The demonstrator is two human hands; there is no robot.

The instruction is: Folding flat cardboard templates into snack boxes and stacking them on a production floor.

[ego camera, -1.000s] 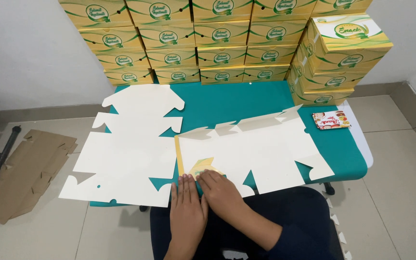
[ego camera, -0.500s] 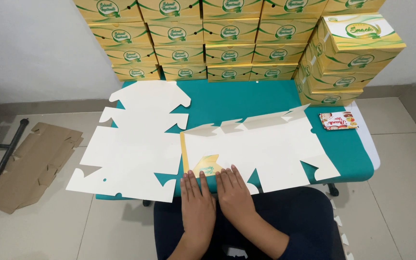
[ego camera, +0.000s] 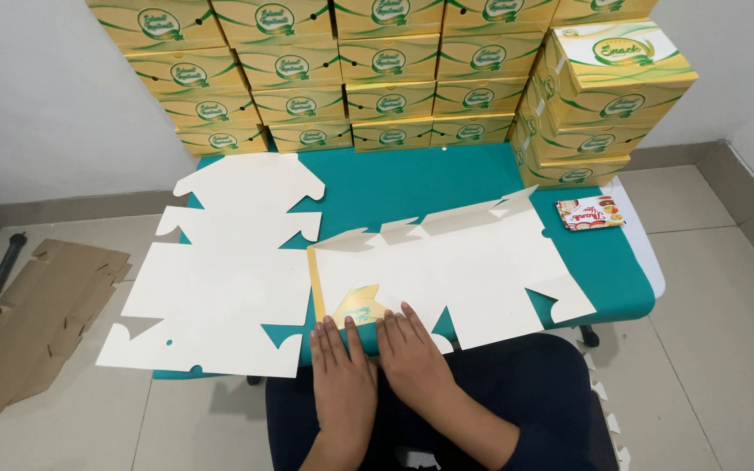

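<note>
A flat, unfolded white cardboard box blank (ego camera: 464, 262) lies on the teal table (ego camera: 412, 183), its far flaps slightly raised. One near flap (ego camera: 357, 306) is folded over and shows its yellow-green printed side. My left hand (ego camera: 342, 366) and my right hand (ego camera: 412, 353) lie palms down, side by side, on the blank's near edge, pressing just below that folded flap. Neither hand holds anything. A second flat white blank (ego camera: 224, 270) lies to the left, overhanging the table edge.
Finished yellow-green boxes (ego camera: 368, 70) are stacked against the back wall, with another stack (ego camera: 604, 96) at the right. A small colourful packet (ego camera: 589, 213) lies near the table's right edge. Brown cardboard (ego camera: 37, 314) lies on the floor at left. My dark-clothed lap (ego camera: 447, 410) fills the front.
My hands have stayed pressed on the near edge of the blank. The camera has shifted slightly, so the table sits a little lower in view.
</note>
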